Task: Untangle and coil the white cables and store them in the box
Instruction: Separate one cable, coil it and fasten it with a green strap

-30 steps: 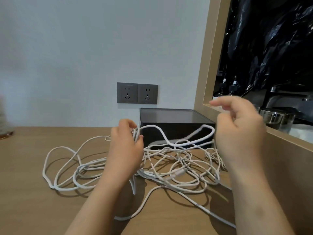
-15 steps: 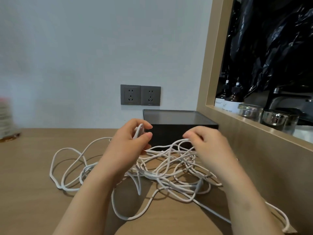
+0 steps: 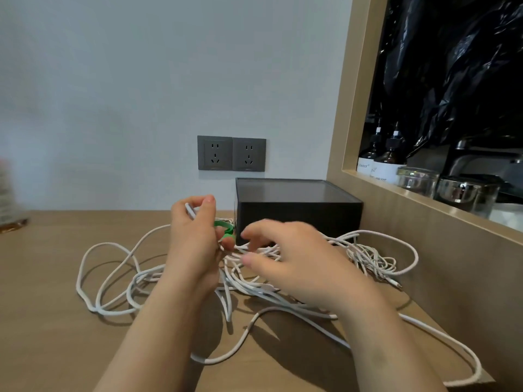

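Cables (image 3: pixel 370 261) lie tangled under the half-open right grip (image 3: pixel 297 264); left grip (image 3: pixel 195 244) pinches one strand just beside it. Tugging that strand could tighten the tangle.

Box (image 3: pixel 297 219): on worktop (image 3: pixel 56 321), rear.
Cables (image 3: pixel 370 260): in front of box, spreading left.
Sockets (image 3: pixel 231 153): on wall above box.

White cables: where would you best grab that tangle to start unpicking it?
Probably the free plug end of the white cables, lying clear on the far right. Pinch it from above: it lies flat on the table, and an end should pull back out through the loops.
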The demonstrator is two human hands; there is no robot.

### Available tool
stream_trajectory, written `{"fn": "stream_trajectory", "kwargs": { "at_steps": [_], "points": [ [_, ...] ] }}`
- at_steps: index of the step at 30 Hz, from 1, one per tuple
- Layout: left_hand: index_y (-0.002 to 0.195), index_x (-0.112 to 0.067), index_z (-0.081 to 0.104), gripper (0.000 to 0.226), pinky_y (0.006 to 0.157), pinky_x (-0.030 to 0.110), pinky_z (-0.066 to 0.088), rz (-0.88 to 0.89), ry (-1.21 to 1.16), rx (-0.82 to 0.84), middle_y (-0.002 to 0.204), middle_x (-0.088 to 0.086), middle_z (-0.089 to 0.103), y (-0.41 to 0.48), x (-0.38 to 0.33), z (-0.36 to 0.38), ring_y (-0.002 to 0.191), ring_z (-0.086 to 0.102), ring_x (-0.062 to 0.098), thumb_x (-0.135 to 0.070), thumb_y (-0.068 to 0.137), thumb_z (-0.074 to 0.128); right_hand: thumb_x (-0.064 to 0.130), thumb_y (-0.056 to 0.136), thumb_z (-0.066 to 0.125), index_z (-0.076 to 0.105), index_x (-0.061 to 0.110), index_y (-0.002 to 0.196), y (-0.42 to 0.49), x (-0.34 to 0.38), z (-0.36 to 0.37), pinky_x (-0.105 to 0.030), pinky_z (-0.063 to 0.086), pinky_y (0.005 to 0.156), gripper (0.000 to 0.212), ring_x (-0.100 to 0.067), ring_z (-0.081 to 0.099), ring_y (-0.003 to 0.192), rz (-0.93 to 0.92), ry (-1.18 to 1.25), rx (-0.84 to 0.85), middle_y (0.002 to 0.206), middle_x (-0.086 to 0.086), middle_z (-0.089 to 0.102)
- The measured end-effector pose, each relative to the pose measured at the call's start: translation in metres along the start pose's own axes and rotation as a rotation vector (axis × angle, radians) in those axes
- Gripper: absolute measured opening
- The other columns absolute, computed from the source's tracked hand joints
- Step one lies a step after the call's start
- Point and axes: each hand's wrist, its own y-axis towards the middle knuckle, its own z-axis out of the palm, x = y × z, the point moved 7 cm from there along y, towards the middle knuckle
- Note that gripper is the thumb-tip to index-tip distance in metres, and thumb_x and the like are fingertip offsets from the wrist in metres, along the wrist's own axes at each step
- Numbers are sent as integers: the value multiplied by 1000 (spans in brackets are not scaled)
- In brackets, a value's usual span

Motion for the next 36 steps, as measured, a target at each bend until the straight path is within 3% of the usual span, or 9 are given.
{"fn": "stream_trajectory", "kwargs": {
  "at_steps": [4, 8, 12, 16, 19, 23, 29, 32, 36],
  "points": [
    [91, -20, 47, 13, 35, 14, 31, -136, -274, -2, 67, -1, 33, 1, 2, -4, 45, 31, 6, -30, 98, 48, 45, 91, 52, 61, 33, 96, -1, -21, 8, -27, 48, 69, 16, -6, 55, 77, 94, 12, 79, 79, 13, 59],
    [97, -20, 51, 13, 34, 13, 25, -147, -305, 2, 63, -3, 30, 0, 1, -5, 41, 27, 5, -32, 97, 48, 56, 83, 54, 64, 30, 81, -2, -36, -9, -32, 48, 75, 28, -7, 55, 78, 151, 29, -44, 76, 10, 61],
    [95, -21, 50, 12, 35, 14, 28, -86, -329, -43, 63, -4, 31, 4, -11, -15, 39, 26, 4, -33, 98, 48, 53, 83, 55, 60, 35, 78, -7, -43, -27, -31, 42, 75, 19, -6, 49, 78, 144, -32, -131, 75, 11, 55],
    [87, -28, 45, 13, 37, 15, 33, 60, -187, -77, 73, -4, 37, 6, -28, -26, 43, 29, 4, -36, 97, 48, 36, 90, 55, 62, 33, 85, -14, -43, -48, -23, 40, 66, 9, -4, 50, 77, 135, 32, -300, 78, 13, 56],
    [95, -31, 43, 10, 41, 17, 32, 143, 1, -27, 94, 0, 38, 2, -31, -17, 52, 29, 6, -41, 97, 44, 34, 91, 52, 57, 41, 83, -15, -34, -51, -19, 39, 67, 12, -3, 50, 77, 96, 52, -286, 82, 13, 54],
    [116, -24, 45, 41, 51, 22, 31, 94, 177, 120, 84, 0, 37, -4, -21, 1, 63, 33, 10, -54, 96, 28, 35, 91, 52, 54, 46, 81, -17, -25, -47, -10, 36, 61, 16, 2, 48, 76, 73, 58, -145, 81, 16, 47],
    [105, -34, 59, 66, 60, 27, 34, 152, 471, 441, 91, -1, 49, -21, -14, 19, 73, 44, 12, -75, 74, 17, 37, 84, 61, 64, 42, 77, -25, -13, -51, -16, 43, 61, 9, 0, 50, 73, 12, 111, -66, 76, 5, 56],
    [98, -44, 61, 66, 55, 23, 37, 174, 582, 610, 88, -4, 53, -22, -6, 30, 65, 45, 9, -88, 65, 24, 36, 82, 61, 65, 40, 74, -23, -11, -55, -17, 47, 63, 10, -1, 57, 78, -8, 199, -151, 82, 16, 63],
    [101, -43, 54, 50, 55, 14, 45, 192, 694, 814, 89, -11, 54, -37, -4, 38, 65, 56, -4, -62, 55, 64, 37, 80, 61, 66, 34, 74, -21, -20, -62, -15, 43, 62, 9, 0, 56, 73, 31, 254, -344, 76, 18, 63]
  ]
}}
